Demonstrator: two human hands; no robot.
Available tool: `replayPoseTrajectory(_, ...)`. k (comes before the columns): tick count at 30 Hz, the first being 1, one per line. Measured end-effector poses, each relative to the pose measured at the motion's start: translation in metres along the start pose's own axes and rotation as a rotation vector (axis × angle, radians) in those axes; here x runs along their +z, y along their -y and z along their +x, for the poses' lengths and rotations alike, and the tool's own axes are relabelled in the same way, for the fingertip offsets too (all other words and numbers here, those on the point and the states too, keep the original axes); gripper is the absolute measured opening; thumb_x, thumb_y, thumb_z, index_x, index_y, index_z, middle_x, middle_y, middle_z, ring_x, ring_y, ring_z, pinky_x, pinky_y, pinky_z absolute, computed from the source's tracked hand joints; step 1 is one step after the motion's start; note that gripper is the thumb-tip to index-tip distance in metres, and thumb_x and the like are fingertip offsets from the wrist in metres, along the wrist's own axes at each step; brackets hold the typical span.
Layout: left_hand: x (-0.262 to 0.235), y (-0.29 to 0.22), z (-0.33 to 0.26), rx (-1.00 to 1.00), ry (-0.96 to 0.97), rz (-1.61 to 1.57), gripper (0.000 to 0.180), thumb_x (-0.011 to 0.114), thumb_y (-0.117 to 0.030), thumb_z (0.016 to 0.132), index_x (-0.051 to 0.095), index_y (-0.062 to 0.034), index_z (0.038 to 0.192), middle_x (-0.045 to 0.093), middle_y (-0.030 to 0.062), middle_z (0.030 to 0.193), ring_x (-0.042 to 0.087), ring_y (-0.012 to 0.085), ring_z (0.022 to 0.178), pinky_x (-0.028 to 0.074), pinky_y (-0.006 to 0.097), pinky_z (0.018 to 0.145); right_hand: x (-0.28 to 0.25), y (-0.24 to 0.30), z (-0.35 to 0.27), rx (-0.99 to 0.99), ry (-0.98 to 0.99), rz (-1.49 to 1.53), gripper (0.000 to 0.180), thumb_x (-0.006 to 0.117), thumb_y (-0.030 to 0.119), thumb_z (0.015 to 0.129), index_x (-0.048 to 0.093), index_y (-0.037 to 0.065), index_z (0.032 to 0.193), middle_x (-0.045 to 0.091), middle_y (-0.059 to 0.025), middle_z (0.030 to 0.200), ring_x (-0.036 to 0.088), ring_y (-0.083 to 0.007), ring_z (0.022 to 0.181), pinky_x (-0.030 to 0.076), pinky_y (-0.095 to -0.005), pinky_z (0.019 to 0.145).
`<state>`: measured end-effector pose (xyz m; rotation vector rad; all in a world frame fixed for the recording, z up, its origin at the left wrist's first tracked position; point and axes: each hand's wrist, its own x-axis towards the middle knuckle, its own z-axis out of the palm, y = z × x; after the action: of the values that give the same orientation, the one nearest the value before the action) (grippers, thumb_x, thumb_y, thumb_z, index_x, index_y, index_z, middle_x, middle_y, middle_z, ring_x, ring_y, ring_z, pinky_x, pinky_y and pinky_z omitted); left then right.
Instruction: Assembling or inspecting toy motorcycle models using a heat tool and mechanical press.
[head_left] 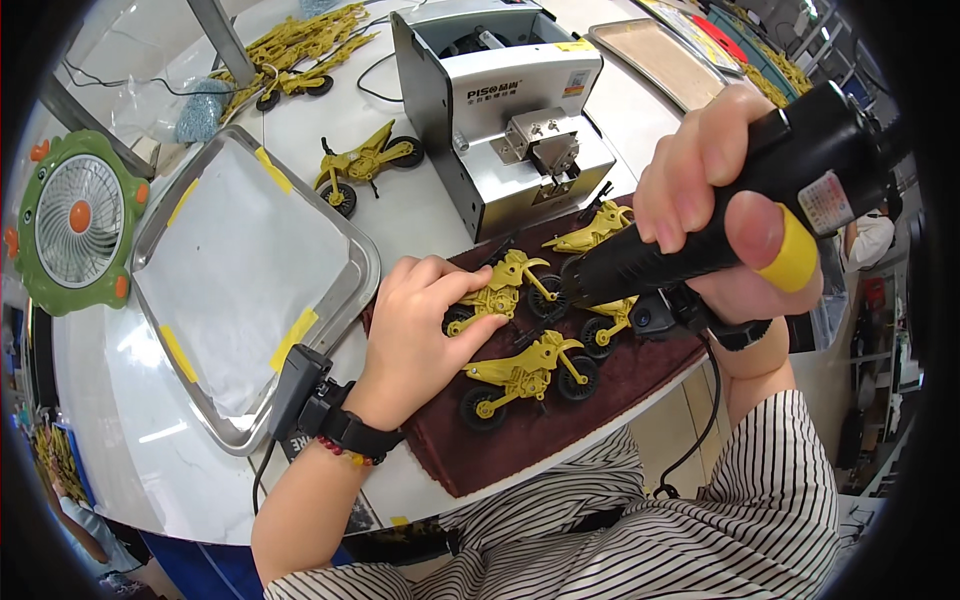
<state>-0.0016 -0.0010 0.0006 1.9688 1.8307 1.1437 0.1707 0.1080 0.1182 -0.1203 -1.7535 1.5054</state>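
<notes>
My left hand (pixel 415 320) pinches a yellow toy motorcycle (pixel 508 285) with black wheels between thumb and fingers, on a dark red mat (pixel 470 450). Wrapped around a thick black electric screwdriver (pixel 800 140) is my right hand (pixel 715 170); yellow tape covers part of its thumb. The screwdriver's nose points left, right by the front wheel of the held motorcycle. Whether the tip touches it, I cannot tell. Nearest me on the mat lies another toy motorcycle (pixel 528 370). A third toy motorcycle (pixel 590 235) is farther back, and one more (pixel 612 325) is partly hidden under my right hand.
Behind the mat stands a boxy screw-feeding machine (pixel 500 85), with a toy motorcycle (pixel 368 160) left of it. A metal tray (pixel 368 265) lined with white sheet lies left, beside a green fan (pixel 80 215). Yellow parts (pixel 300 45) pile up at the back. Another person's arm (pixel 85 530) shows lower left.
</notes>
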Motion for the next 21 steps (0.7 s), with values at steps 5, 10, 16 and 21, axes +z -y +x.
replayPoseTrajectory(5, 0.001, -0.002, 0.001, 0.002, -0.007, -0.013, 0.033, 0.071, -0.016, 0.060, 0.063, -0.0044, 0.090, 0.057, 0.0080, 0.079, 0.049, 0.0240, 0.077, 0.040, 0.031, 0.069, 0.004, -0.009, -0.006, 0.014, -0.065, -0.022, 0.030, 0.064, 0.019, 0.070, 0.039, 0.008, 0.082, 0.045, -0.0033, 0.065, 0.046, -0.0134, 0.057, 0.039, -0.0250, 0.057)
replayPoseTrajectory(10, 0.002, -0.001, 0.001, 0.002, -0.007, -0.018, 0.029, 0.070, -0.019, 0.062, 0.062, -0.0054, 0.087, 0.055, 0.0064, 0.079, 0.048, 0.0243, 0.078, 0.040, 0.033, 0.071, 0.006, -0.006, -0.008, 0.106, -0.081, -0.049, 0.030, 0.065, 0.020, 0.070, 0.040, 0.008, 0.082, 0.046, -0.0026, 0.065, 0.046, -0.0125, 0.057, 0.039, -0.0243, 0.057)
replayPoseTrajectory(16, 0.002, -0.001, 0.000, -0.013, 0.002, -0.001, 0.029, 0.070, -0.019, 0.062, 0.062, -0.0055, 0.087, 0.055, 0.0064, 0.079, 0.048, 0.0245, 0.078, 0.040, 0.033, 0.071, 0.008, -0.010, -0.009, 0.104, -0.088, -0.077, 0.031, 0.067, 0.019, 0.070, 0.040, 0.008, 0.082, 0.046, -0.0030, 0.065, 0.046, -0.0133, 0.057, 0.040, -0.0247, 0.057)
replayPoseTrajectory(21, -0.002, -0.001, 0.000, -0.010, 0.004, 0.030, 0.030, 0.071, -0.018, 0.062, 0.062, -0.0045, 0.088, 0.055, 0.0073, 0.079, 0.048, 0.0240, 0.078, 0.040, 0.032, 0.070, -0.010, 0.006, 0.007, -0.083, 0.048, 0.038, 0.024, 0.058, 0.021, 0.074, 0.040, 0.007, 0.082, 0.043, -0.0027, 0.068, 0.044, -0.0139, 0.059, 0.038, -0.0270, 0.058)
